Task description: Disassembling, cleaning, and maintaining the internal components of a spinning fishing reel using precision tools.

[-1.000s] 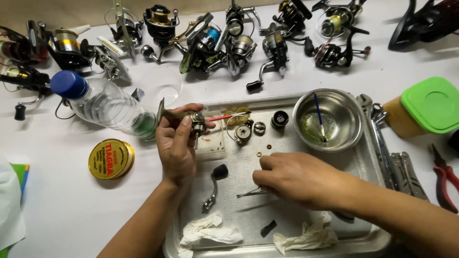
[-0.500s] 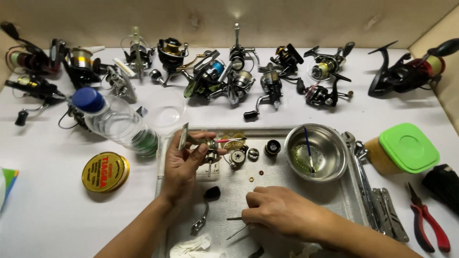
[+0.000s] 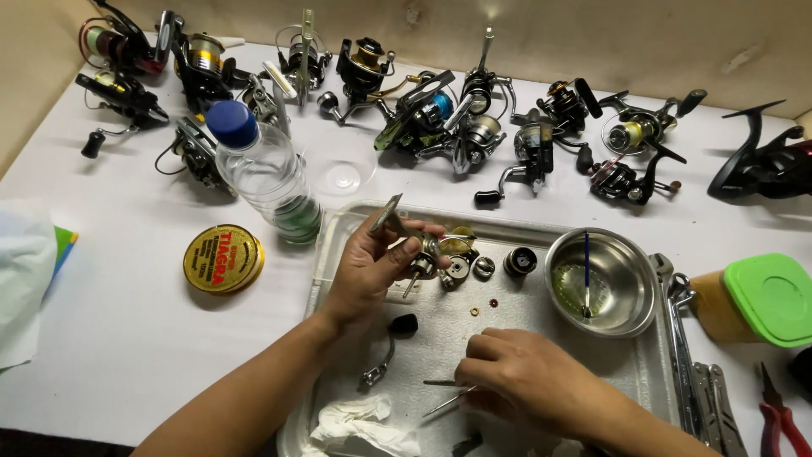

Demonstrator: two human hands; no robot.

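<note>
— Well, how are the hands posed?
— A reel body [image 3: 420, 254] is gripped by the left hand [image 3: 372, 272] at the tray's [image 3: 617, 372] ten o'clock; tweezers [image 3: 448, 399] are pinched by the right hand [image 3: 516, 379] at six o'clock.
— What is obscured?
— The tweezers' upper ends are covered by fingers.

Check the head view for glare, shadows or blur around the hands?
Head view: sharp, no motion blur on the left hand or right hand; bright glare on the steel bowl rim and the bottle; soft shadows under both hands on the metal tray; edges look slightly wide-angle.
</note>
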